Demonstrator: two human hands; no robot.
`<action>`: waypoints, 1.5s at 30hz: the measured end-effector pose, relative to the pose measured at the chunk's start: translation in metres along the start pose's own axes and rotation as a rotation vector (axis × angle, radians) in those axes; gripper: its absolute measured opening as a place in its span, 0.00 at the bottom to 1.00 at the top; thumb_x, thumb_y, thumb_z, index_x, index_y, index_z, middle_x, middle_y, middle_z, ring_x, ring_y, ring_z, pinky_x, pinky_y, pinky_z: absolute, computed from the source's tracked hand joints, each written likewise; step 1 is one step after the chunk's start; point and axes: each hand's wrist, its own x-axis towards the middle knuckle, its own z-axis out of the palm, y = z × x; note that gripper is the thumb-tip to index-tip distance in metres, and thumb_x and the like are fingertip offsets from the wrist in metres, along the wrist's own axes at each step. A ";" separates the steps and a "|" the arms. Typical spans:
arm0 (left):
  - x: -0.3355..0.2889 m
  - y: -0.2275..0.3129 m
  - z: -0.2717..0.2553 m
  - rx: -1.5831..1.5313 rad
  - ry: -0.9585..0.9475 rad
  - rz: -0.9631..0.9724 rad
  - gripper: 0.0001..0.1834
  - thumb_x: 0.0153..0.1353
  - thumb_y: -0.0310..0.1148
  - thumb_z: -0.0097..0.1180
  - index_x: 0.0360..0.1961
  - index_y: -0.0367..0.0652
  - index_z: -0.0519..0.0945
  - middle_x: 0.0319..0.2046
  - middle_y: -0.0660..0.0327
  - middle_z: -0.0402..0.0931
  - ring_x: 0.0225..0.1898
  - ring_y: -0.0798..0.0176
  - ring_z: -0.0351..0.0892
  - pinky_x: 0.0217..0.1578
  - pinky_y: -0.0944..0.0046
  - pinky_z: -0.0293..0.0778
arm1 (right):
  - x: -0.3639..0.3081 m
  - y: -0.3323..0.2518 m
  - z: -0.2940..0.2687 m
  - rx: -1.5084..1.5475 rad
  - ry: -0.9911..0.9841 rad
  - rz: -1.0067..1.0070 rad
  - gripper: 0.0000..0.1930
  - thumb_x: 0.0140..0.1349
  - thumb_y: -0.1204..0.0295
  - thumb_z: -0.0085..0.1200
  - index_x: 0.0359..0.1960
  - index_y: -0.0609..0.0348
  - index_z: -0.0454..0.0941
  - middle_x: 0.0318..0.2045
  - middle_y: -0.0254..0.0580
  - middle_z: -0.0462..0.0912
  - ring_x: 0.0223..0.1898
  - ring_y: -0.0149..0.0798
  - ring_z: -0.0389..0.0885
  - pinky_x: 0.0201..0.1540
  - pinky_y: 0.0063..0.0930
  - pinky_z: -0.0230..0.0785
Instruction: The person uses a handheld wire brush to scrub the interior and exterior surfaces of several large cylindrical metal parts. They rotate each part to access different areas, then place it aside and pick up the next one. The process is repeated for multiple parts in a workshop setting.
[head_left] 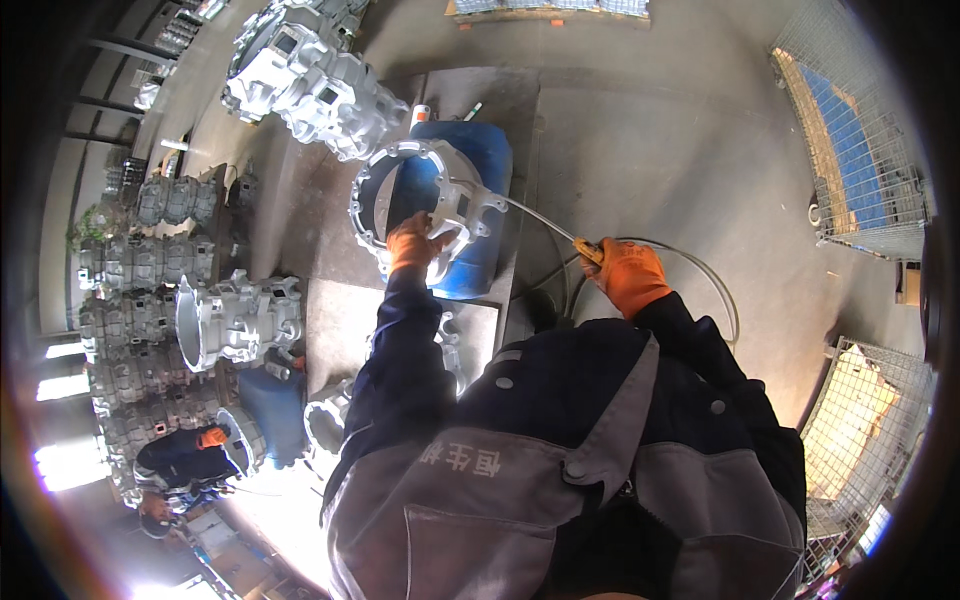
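A silvery cast-metal gearbox housing [455, 205] with a round bolt-holed flange rests on a blue plastic barrel [490, 155]. My left hand [414, 245], in an orange glove, grips the near side of its flange; part of the fingers is hidden. In my orange-gloved right hand [634, 279], to the right of the barrel, is an air blow gun [588, 250] with a yellow handle. Its long thin metal tube slants up and left to the housing. I cannot make out exactly where the tip ends.
A grey hose [728, 290] loops across the floor at right. More castings [335, 95] stand at the upper left, with stacked rows [140, 265] along the left. Wire cages [870, 150] line the right. Another person [180, 460] handles a casting by a second blue barrel [273, 410].
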 end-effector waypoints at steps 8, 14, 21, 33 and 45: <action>0.001 0.026 0.004 -0.048 0.075 -0.306 0.21 0.50 0.58 0.66 0.36 0.55 0.89 0.39 0.60 0.86 0.46 0.52 0.84 0.48 0.54 0.76 | -0.007 0.012 0.013 0.150 -0.133 0.030 0.11 0.60 0.60 0.58 0.34 0.54 0.81 0.28 0.40 0.86 0.33 0.46 0.85 0.39 0.40 0.72; -0.003 0.043 0.008 -0.007 0.119 -0.288 0.21 0.51 0.58 0.64 0.37 0.55 0.88 0.41 0.60 0.86 0.49 0.51 0.83 0.50 0.53 0.75 | -0.013 0.006 0.020 0.174 -0.207 0.141 0.15 0.60 0.56 0.59 0.36 0.56 0.81 0.29 0.45 0.86 0.36 0.51 0.85 0.40 0.43 0.73; 0.001 0.040 0.007 -0.001 0.046 -0.286 0.23 0.52 0.58 0.62 0.39 0.53 0.87 0.42 0.58 0.85 0.49 0.48 0.82 0.50 0.52 0.75 | -0.007 0.005 0.010 0.379 -0.273 0.215 0.16 0.64 0.55 0.58 0.26 0.55 0.79 0.20 0.37 0.79 0.22 0.41 0.78 0.25 0.36 0.67; 0.007 0.024 0.026 -0.025 0.102 -0.246 0.21 0.53 0.54 0.63 0.35 0.46 0.86 0.37 0.52 0.85 0.42 0.44 0.83 0.44 0.51 0.78 | 0.022 0.018 0.043 1.468 -0.260 0.540 0.10 0.56 0.84 0.50 0.35 0.57 0.80 0.24 0.32 0.76 0.20 0.27 0.74 0.19 0.26 0.64; 0.008 0.050 0.008 0.087 -0.080 -0.409 0.31 0.57 0.63 0.53 0.51 0.53 0.83 0.55 0.58 0.80 0.57 0.48 0.78 0.57 0.51 0.72 | 0.048 0.036 0.115 1.389 -0.344 0.380 0.06 0.60 0.76 0.52 0.31 0.46 0.77 0.19 0.30 0.73 0.16 0.33 0.73 0.15 0.34 0.68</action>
